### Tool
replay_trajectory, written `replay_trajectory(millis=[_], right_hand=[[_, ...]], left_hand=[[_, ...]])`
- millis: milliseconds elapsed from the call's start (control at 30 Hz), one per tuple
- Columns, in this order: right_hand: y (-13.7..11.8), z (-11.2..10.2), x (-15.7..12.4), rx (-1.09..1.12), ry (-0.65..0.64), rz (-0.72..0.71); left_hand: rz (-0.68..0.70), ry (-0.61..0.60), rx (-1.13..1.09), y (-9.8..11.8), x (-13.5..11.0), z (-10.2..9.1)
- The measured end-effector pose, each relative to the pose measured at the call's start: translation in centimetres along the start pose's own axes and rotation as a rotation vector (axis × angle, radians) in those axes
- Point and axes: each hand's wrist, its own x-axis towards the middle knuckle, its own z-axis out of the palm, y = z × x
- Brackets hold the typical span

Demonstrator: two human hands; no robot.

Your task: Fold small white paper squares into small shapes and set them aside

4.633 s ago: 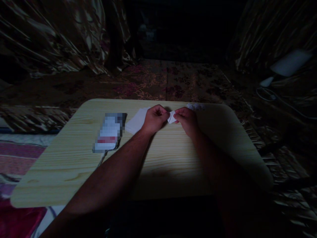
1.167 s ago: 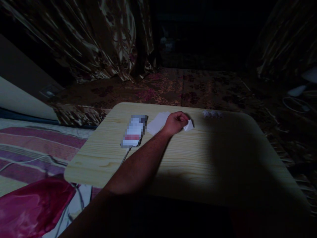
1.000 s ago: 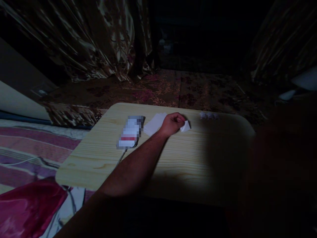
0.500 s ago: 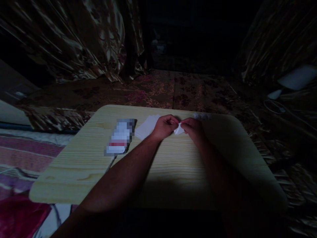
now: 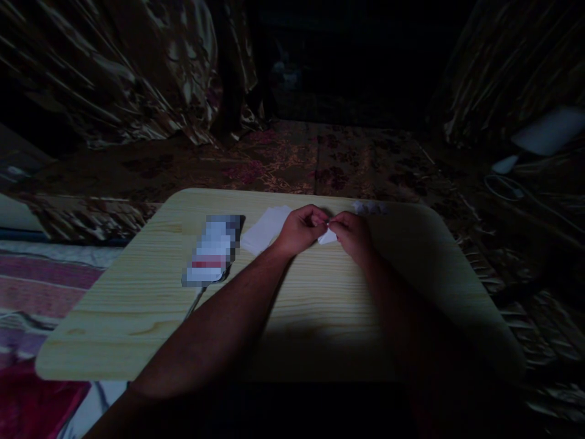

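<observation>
Between my two hands is a small folded piece of white paper (image 5: 328, 236), held above the far half of the wooden table (image 5: 320, 292). My left hand (image 5: 301, 230) pinches it from the left, thumb against the fingers. From the other side my right hand (image 5: 353, 233) pinches its upper edge, the fingertips of both hands close together. Just left of my left hand lies a stack of white paper sheets (image 5: 265, 230), partly covered by that hand. Behind my right hand sit several small pale folded pieces (image 5: 371, 208), too dim to make out fully.
A phone (image 5: 212, 250) with a blurred screen lies on the left of the table, a cable (image 5: 195, 302) running from its lower end. A white lamp (image 5: 548, 131) stands at the right. Patterned curtains (image 5: 173, 73) hang behind, and striped bedding (image 5: 50, 286) lies at the left.
The view has shifted slightly, moving the table and phone a little left. Both hands still pinch the folded paper, and slightly less of it shows between them.
</observation>
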Motion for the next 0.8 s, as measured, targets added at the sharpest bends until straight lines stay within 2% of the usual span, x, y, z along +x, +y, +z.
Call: replay_trajectory(millis=[133,267,633,800], right_hand=[[-0.5,-0.28,-0.14,0.043,0.051,-0.004],[-0.7,-0.36,-0.2,0.088,0.044,-0.028],[-0.07,0.57,-0.44,0.076,0.065,-0.113],[-0.14,0.44,-0.57,0.024,0.048,-0.101]], left_hand=[[-0.062,-0.004,0.028,0.29,-0.13,0.22],[-0.063,0.0,0.079,0.15,-0.13,0.11],[-0.076,0.119,-0.021,0.51,0.02,0.05],[-0.106,0.122,-0.053,0.74,0.04,0.04]])
